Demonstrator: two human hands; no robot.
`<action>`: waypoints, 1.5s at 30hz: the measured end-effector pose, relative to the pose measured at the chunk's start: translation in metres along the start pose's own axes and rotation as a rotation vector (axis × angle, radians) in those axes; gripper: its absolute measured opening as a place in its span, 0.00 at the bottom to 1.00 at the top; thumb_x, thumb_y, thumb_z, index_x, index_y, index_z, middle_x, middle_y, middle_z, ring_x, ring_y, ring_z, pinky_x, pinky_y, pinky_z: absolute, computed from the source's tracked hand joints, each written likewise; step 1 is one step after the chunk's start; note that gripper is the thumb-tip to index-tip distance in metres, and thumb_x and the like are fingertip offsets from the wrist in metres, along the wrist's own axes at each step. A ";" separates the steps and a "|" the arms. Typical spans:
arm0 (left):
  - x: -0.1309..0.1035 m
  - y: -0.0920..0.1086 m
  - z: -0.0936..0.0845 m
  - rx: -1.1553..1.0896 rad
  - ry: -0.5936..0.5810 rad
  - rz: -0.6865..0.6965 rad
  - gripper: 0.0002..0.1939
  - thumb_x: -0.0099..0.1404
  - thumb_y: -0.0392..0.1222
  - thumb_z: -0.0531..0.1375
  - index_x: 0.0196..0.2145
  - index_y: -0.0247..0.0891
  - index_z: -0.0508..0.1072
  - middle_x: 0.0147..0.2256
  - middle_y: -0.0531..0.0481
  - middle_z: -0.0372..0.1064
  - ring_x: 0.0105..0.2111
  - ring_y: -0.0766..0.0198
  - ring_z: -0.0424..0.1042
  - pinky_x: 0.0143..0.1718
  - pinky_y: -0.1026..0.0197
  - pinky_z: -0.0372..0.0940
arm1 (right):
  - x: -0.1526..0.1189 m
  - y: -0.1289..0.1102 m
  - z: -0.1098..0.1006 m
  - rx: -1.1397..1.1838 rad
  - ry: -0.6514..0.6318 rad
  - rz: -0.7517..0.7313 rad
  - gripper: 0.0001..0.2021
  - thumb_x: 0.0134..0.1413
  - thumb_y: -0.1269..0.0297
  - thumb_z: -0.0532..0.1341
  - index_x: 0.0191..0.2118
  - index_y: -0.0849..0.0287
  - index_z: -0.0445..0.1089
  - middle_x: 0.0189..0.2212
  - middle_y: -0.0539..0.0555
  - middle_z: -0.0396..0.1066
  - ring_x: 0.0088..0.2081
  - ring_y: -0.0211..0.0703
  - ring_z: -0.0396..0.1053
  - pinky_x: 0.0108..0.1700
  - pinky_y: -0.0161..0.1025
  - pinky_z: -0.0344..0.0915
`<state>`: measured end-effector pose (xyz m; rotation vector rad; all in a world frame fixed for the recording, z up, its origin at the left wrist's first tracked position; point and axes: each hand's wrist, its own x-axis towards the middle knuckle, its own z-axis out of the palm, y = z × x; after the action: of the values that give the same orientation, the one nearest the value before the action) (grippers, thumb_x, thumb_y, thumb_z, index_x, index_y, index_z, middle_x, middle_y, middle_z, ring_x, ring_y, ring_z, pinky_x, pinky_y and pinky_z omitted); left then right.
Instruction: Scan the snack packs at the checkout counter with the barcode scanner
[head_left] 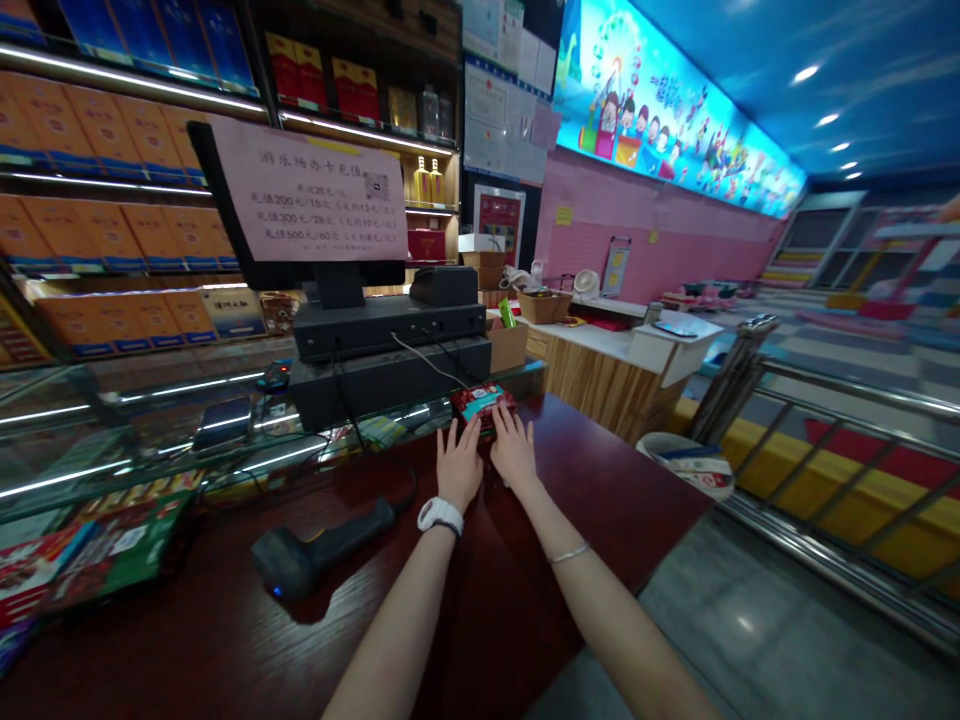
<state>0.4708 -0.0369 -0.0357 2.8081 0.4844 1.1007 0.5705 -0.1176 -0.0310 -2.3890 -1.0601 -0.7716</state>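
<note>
Both forearms reach forward over the dark red table [360, 640]. My left hand [459, 468], with a white watch [440, 516] at the wrist, has its fingers spread at the near left edge of a red and teal packet [484, 402]. Beside it my right hand [514, 450], a thin bracelet on its wrist, rests its extended fingertips on the packet's near right part. Neither hand is wrapped round anything. A black barcode scanner [322, 550] lies on the table, left of my left hand.
Red and green packages [127, 545] lie at the left. Behind the packet stand a cardboard box [507, 345] and a black register [390, 330] on a glass counter. A metal railing [855, 430] and a white bin [686, 465] are at the right.
</note>
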 end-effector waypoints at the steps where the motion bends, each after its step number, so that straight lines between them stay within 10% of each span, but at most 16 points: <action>1: 0.000 0.001 0.000 0.005 -0.007 -0.002 0.36 0.60 0.31 0.53 0.65 0.43 0.58 0.65 0.49 0.57 0.66 0.46 0.53 0.65 0.34 0.49 | 0.000 0.000 0.000 0.003 0.009 0.000 0.33 0.52 0.76 0.51 0.66 0.62 0.56 0.65 0.63 0.57 0.61 0.61 0.60 0.61 0.65 0.53; 8: -0.004 0.010 -0.017 0.054 -0.144 -0.013 0.36 0.58 0.30 0.54 0.65 0.40 0.58 0.68 0.49 0.48 0.67 0.49 0.49 0.67 0.39 0.48 | 0.004 0.004 -0.003 0.078 0.106 -0.027 0.27 0.54 0.73 0.52 0.62 0.63 0.62 0.64 0.61 0.60 0.63 0.55 0.56 0.65 0.60 0.49; 20: -0.027 -0.010 -0.120 0.181 -0.115 -0.064 0.31 0.62 0.36 0.52 0.64 0.40 0.60 0.68 0.50 0.48 0.68 0.50 0.47 0.68 0.39 0.42 | -0.010 -0.025 -0.032 0.110 0.041 -0.124 0.27 0.58 0.67 0.53 0.64 0.58 0.60 0.66 0.58 0.57 0.65 0.56 0.54 0.66 0.61 0.46; 33: -0.098 -0.068 -0.215 0.316 -0.002 -0.107 0.25 0.67 0.39 0.50 0.61 0.40 0.63 0.67 0.48 0.53 0.67 0.51 0.50 0.69 0.40 0.41 | -0.040 -0.149 -0.105 0.283 0.010 -0.429 0.25 0.61 0.63 0.53 0.64 0.56 0.59 0.66 0.53 0.57 0.65 0.54 0.54 0.67 0.57 0.46; 45: -0.176 -0.147 -0.274 0.421 0.048 -0.332 0.23 0.66 0.38 0.51 0.58 0.38 0.66 0.63 0.42 0.60 0.65 0.50 0.54 0.67 0.39 0.43 | -0.071 -0.274 -0.108 0.508 -0.110 -0.614 0.26 0.59 0.65 0.55 0.63 0.57 0.61 0.65 0.55 0.58 0.64 0.51 0.57 0.67 0.56 0.47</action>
<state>0.1266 0.0359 0.0238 2.8761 1.2679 1.0993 0.2863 -0.0456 0.0462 -1.6970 -1.8220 -0.4693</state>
